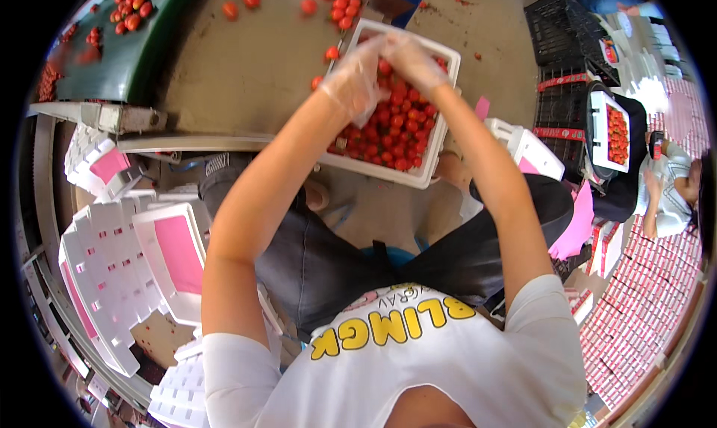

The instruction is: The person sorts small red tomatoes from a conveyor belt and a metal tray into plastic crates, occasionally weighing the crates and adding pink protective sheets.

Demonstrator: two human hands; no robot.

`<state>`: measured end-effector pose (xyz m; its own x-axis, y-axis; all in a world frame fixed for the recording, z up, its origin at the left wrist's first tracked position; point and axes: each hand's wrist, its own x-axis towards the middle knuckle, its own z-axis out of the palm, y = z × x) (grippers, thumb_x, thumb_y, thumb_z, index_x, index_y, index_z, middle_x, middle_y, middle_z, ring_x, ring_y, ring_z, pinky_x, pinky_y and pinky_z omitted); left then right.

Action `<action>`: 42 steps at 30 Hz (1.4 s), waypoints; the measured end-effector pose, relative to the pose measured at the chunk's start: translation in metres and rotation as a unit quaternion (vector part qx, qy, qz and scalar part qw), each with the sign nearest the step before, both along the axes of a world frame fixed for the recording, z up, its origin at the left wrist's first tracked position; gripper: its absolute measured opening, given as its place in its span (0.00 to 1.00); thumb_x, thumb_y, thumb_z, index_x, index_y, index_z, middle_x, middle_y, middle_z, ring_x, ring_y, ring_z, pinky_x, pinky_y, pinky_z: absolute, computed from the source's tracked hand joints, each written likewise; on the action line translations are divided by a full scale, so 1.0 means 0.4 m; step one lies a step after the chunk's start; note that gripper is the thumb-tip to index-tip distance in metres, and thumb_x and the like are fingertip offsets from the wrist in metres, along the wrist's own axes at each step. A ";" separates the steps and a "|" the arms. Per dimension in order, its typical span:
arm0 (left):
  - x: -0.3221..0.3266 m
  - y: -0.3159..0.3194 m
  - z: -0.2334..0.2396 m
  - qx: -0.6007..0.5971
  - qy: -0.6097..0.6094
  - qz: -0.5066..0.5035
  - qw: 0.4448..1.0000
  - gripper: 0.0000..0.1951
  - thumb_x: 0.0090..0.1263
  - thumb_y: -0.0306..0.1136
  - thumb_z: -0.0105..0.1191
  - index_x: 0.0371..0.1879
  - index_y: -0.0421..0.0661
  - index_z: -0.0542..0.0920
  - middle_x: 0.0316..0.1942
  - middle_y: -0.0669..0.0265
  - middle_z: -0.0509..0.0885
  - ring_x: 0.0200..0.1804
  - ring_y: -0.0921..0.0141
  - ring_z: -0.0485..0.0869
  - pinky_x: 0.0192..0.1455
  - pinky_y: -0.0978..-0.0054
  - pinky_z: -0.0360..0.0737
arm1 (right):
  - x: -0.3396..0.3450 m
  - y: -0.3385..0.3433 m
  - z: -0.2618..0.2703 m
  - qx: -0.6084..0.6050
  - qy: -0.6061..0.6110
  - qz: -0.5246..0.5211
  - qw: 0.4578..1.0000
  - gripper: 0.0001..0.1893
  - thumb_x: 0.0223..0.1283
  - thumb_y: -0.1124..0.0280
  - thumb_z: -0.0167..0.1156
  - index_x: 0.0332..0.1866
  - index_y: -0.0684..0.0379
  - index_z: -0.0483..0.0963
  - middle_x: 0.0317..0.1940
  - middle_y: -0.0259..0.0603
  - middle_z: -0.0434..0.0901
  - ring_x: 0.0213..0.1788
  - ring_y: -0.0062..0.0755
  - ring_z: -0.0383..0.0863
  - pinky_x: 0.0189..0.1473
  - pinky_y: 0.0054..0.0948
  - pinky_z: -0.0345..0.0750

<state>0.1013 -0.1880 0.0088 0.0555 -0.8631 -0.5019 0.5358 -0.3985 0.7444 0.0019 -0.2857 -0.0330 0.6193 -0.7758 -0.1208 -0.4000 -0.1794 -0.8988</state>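
Observation:
A white foam box (386, 175) full of small red tomatoes (400, 122) stands tilted in front of me, between my knees and a metal sorting table (224, 75). Both hands wear clear plastic gloves and meet above the far part of the box. My left hand (358, 72) comes in over its left side, and my right hand (413, 61) over its right side. Motion blur and the hands' overlap hide the fingertips, so whether they hold a tomato is unclear. More loose tomatoes (343, 5) lie on the table just beyond the left hand.
A green conveyor belt (120, 64) carrying tomatoes runs at upper left. Stacked white foam boxes (109, 265) stand left, one pink-lined (179, 254). Black plastic crates (563, 36), a tomato-filled box (618, 134) and another person (669, 198) are at right.

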 end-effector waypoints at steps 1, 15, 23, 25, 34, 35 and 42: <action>0.004 -0.003 -0.007 0.071 0.060 -0.012 0.996 0.23 0.68 0.49 0.51 0.54 0.45 0.72 0.54 0.63 0.77 0.60 0.62 0.72 0.61 0.50 0.69 | -0.007 0.000 -0.003 -0.024 0.091 -0.017 0.995 0.11 0.55 0.64 0.54 0.31 0.61 0.78 0.28 0.45 0.81 0.32 0.32 0.81 0.39 0.32 0.76; 0.122 0.057 0.073 0.044 -0.022 0.215 0.975 0.32 0.69 0.44 0.49 0.68 0.43 0.59 0.71 0.58 0.56 0.69 0.53 0.60 0.69 0.57 0.60 | -0.081 0.029 -0.009 -0.448 0.159 -0.068 0.877 0.08 0.58 0.67 0.55 0.37 0.60 0.72 0.34 0.49 0.75 0.39 0.49 0.78 0.38 0.41 0.77; 0.125 0.019 0.083 0.095 -0.055 0.262 0.959 0.30 0.69 0.47 0.46 0.66 0.43 0.62 0.67 0.59 0.62 0.66 0.58 0.63 0.66 0.58 0.61 | 0.163 0.009 0.147 -0.455 0.071 0.034 0.887 0.12 0.54 0.72 0.55 0.44 0.61 0.71 0.41 0.48 0.73 0.45 0.46 0.76 0.45 0.39 0.75; 0.181 0.005 -0.020 0.075 -0.031 0.273 0.958 0.24 0.70 0.46 0.45 0.60 0.45 0.68 0.55 0.63 0.69 0.56 0.64 0.68 0.56 0.59 0.68 | 0.228 0.024 0.171 -0.454 0.199 0.081 0.865 0.16 0.55 0.67 0.57 0.49 0.57 0.71 0.45 0.50 0.73 0.48 0.47 0.75 0.47 0.39 0.75; 0.157 0.007 0.031 0.069 0.027 0.312 0.947 0.13 0.70 0.43 0.44 0.48 0.54 0.75 0.44 0.70 0.76 0.37 0.71 0.76 0.34 0.68 0.74 | 0.284 0.013 0.098 -0.403 0.265 0.109 0.869 0.17 0.52 0.68 0.57 0.50 0.53 0.73 0.49 0.52 0.71 0.51 0.53 0.72 0.49 0.41 0.75; 0.154 0.003 0.025 0.028 0.035 0.307 0.951 0.13 0.70 0.43 0.44 0.48 0.54 0.76 0.45 0.70 0.78 0.37 0.71 0.77 0.35 0.67 0.74 | 0.278 0.010 0.089 -0.409 0.235 0.107 0.875 0.16 0.52 0.69 0.56 0.48 0.54 0.74 0.49 0.52 0.71 0.51 0.54 0.72 0.48 0.42 0.76; 0.181 0.016 0.036 0.049 0.010 0.288 0.956 0.03 0.60 0.33 0.53 0.27 0.50 0.76 0.22 0.74 0.75 0.27 0.75 0.72 0.31 0.73 0.68 | 0.228 0.127 0.092 -0.371 0.075 0.104 0.920 0.05 0.54 0.77 0.54 0.37 0.62 0.73 0.38 0.54 0.73 0.46 0.51 0.76 0.45 0.39 0.77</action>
<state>0.1738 -0.1818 0.0232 0.4970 -0.6418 -0.5840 0.7006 -0.1002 0.7064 0.0931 -0.2350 0.0038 0.7829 -0.5462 0.2978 -0.3979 -0.8077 -0.4351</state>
